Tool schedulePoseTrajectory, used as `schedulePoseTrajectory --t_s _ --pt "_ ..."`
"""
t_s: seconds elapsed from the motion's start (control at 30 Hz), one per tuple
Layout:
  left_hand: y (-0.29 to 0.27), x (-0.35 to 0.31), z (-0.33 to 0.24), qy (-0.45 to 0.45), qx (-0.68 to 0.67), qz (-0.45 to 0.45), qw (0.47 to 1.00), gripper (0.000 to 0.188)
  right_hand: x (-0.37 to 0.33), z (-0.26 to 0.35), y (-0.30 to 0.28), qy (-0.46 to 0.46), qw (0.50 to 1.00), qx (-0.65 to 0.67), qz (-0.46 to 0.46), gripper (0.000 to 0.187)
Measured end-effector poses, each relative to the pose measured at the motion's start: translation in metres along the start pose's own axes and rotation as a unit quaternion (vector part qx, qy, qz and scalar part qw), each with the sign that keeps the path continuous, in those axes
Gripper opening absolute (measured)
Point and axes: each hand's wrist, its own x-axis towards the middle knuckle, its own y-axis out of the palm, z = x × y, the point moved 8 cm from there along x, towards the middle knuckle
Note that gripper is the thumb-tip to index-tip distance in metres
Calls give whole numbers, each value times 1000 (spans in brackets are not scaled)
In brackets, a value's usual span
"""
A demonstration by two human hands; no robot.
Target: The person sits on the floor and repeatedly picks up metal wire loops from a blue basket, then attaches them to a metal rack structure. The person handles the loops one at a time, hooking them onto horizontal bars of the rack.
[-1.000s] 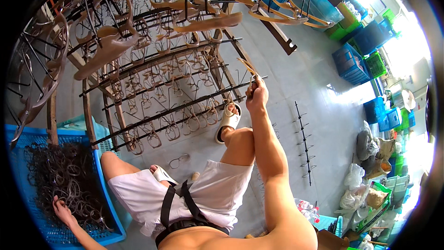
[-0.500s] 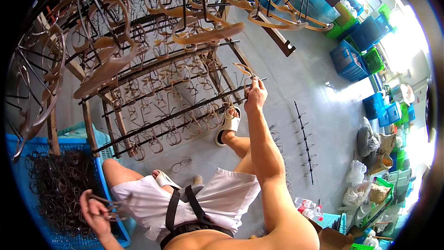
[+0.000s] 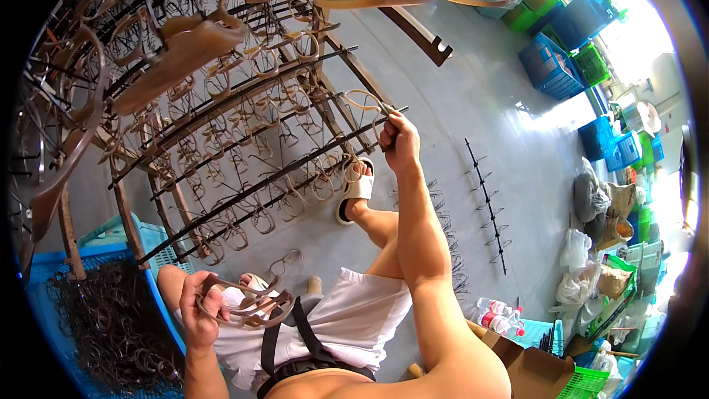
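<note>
My left hand [image 3: 201,309] is closed around a few brownish eyeglass frames [image 3: 258,309], held above my lap beside the blue crate. My right hand [image 3: 399,142] reaches forward with its fingers pinched at the end of a black rack rod [image 3: 295,165]. A tan eyeglass frame [image 3: 362,98] sticks out from those fingertips; whether it also touches the rod, I cannot tell. Many similar frames hang along the rods of the rack. The blue crate [image 3: 161,297] at the left is heaped with dark eyeglass frames [image 3: 111,321].
Large hanging frames [image 3: 181,55] crowd the upper left, close to view. One eyeglass frame [image 3: 286,262] lies on the floor near my feet. A spiked black rod [image 3: 487,207] lies to the right. Blue baskets [image 3: 550,66], bags [image 3: 580,281] and a cardboard box [image 3: 528,366] line the right side.
My left hand has moved up and right, bringing its eyeglass frames from over the crate to above my lap. My right hand has shifted slightly left, still holding the tan frame.
</note>
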Motion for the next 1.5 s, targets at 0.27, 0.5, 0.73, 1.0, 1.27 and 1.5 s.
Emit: schedulePoseTrajectory --t_s 0.27,0.5,0.73,1.0,1.27,1.5 --pt "20 11 0 -17 -32 -20 999 25 -10 -3 15 -28 999 -12 -8 19" --pt "30 24 -4 16 -54 -24 998 28 -18 -13 21 -51 998 34 -3 15" --pt "43 31 -16 53 -74 -63 994 25 -38 -21 37 -102 992 -75 -7 23" --pt "58 40 -16 25 -69 -48 996 29 -34 -6 30 -140 970 -197 -37 23" --pt "57 42 -18 20 -44 -54 997 29 -111 24 101 -420 678 -596 -89 43" --pt "53 43 -10 -25 -66 -27 997 26 -187 -30 154 -90 828 -323 449 29"
